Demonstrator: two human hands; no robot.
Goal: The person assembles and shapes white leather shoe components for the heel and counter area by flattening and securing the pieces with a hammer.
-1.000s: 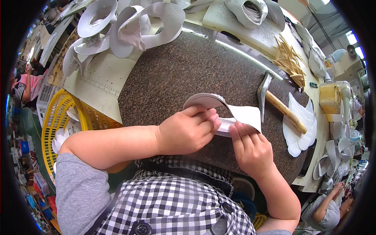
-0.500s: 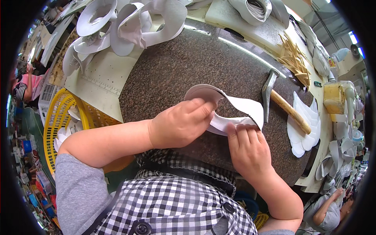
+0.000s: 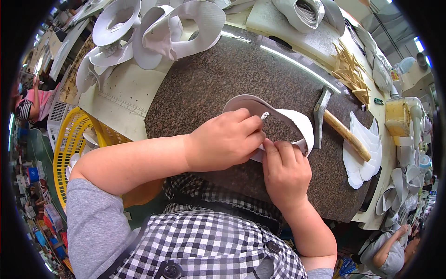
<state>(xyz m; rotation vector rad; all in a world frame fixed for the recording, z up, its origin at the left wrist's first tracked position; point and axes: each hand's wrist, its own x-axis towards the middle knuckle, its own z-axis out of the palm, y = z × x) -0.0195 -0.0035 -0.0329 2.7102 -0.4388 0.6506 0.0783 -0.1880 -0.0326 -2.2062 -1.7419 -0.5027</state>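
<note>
A white shoe upper [image 3: 299, 122], curved into a loop with a serrated inner edge, is held just above the dark speckled stone slab [image 3: 195, 83]. My left hand [image 3: 227, 142] is closed on its near-left edge, fingers bunched together. Close beside it, my right hand [image 3: 287, 172] pinches the near-right edge with thumb and fingers. The fingertips of both hands almost meet, and they hide the near part of the upper. A small white notched bit shows just beyond my left fingers. Right of the upper lies a hammer [image 3: 346, 135] with a wooden handle.
Under the hammer handle are stacked white leaf-shaped pieces [image 3: 360, 169]. Several white uppers [image 3: 200, 28] crowd the far left. Tan strips [image 3: 353, 76] lie at the far right, near a yellowish block [image 3: 397, 118]. A yellow basket [image 3: 60, 162] stands left. Other people work at both sides.
My right hand has moved left along the shoe upper, closer to my left hand. My left fingers have shifted slightly right, and the upper has turned a little, opening its loop to view.
</note>
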